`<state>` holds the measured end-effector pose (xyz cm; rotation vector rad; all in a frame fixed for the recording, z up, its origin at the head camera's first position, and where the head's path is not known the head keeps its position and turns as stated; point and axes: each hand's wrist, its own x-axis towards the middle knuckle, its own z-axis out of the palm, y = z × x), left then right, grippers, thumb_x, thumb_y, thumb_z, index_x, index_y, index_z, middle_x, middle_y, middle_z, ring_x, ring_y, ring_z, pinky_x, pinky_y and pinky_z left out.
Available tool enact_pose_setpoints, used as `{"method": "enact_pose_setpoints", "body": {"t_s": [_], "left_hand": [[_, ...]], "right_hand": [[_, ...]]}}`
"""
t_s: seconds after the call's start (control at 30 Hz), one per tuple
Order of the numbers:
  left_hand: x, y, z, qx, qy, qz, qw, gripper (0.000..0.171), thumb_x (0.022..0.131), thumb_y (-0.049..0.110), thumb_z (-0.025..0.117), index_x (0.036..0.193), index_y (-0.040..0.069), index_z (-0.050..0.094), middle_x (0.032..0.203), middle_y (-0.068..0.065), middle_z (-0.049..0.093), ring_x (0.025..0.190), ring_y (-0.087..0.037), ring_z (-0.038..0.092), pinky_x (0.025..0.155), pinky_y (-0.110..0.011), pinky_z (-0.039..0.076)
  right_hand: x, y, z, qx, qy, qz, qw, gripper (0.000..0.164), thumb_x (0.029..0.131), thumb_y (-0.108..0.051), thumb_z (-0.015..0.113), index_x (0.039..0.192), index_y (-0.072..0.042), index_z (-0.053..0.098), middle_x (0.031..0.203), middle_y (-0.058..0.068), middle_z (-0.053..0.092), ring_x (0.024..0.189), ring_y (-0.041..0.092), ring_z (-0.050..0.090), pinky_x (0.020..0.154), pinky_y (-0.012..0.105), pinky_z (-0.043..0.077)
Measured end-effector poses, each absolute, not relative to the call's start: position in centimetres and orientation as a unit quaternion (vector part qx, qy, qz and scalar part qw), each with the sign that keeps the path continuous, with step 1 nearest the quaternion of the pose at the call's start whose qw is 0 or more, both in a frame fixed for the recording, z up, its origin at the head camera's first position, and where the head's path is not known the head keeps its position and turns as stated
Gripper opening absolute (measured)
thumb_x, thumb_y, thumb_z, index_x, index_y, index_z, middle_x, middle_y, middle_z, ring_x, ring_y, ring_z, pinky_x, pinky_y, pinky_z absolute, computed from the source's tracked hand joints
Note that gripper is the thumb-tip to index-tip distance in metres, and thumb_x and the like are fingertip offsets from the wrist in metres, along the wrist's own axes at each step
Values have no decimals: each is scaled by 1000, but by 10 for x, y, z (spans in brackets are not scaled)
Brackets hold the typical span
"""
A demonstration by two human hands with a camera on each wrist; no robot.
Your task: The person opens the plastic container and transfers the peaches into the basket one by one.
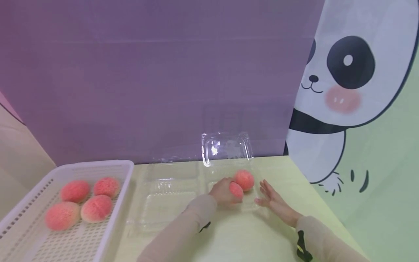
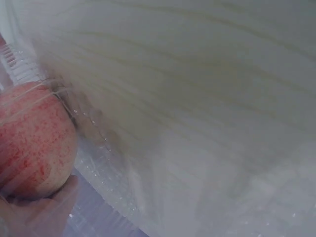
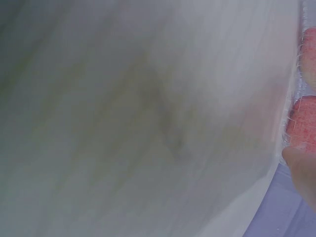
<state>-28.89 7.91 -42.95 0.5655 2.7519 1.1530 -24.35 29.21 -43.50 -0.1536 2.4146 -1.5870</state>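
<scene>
In the head view my left hand (image 1: 226, 192) holds a pink-red peach (image 1: 236, 190) inside a clear plastic clamshell box (image 1: 209, 175). The left wrist view shows this peach (image 2: 37, 143) up close, mottled red and pale, with a thumb against its lower side. Right behind it in the box sits a second peach (image 1: 244, 180). My right hand (image 1: 276, 204) is at the box's right side, fingers extended and nothing in its grasp. At the edge of the right wrist view are parts of two peaches (image 3: 303, 123) and a fingertip by the box wall.
A white perforated basket (image 1: 126, 189) on the left holds several peaches (image 1: 97, 208). Between basket and box lies another open clear container (image 1: 170, 203). The box's raised lid (image 1: 226, 149) leans near the purple backdrop (image 1: 157, 91). A panda print covers the right wall.
</scene>
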Motion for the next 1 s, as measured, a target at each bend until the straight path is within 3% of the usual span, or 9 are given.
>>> {"method": "enact_pose_setpoints", "body": {"t_s": [0.3,0.57,0.83,1.0], "left_hand": [[-287,80,-431,187,910,367,42,72,61,30,82,123,7,53,113,-6,61,103,-24,57,92,-42,47],[-287,79,-429,176,903,389,49,68,59,28,82,119,10,56,106,-2,62,96,-20,58,86,-40,50],[-285,77,-426,169,898,403,47,74,59,26,83,125,12,53,119,-4,59,106,-24,56,90,-43,48],[-283,77,-422,167,893,416,47,73,58,22,82,124,14,53,116,-2,58,102,-21,56,87,-41,49]], "right_hand": [[-244,293,-436,-52,831,-541,118,92,88,-28,58,146,-10,-11,154,15,-2,140,35,2,109,57,7],[-243,291,-434,-47,834,-537,118,92,88,-29,58,146,-10,-11,154,15,-2,140,35,2,109,58,8],[-244,290,-434,-47,831,-541,119,91,88,-27,58,146,-10,-11,154,15,-3,140,35,2,109,57,8],[-243,291,-434,-47,831,-541,122,91,89,-28,57,146,-11,-12,154,15,-4,140,36,1,109,58,8]]}}
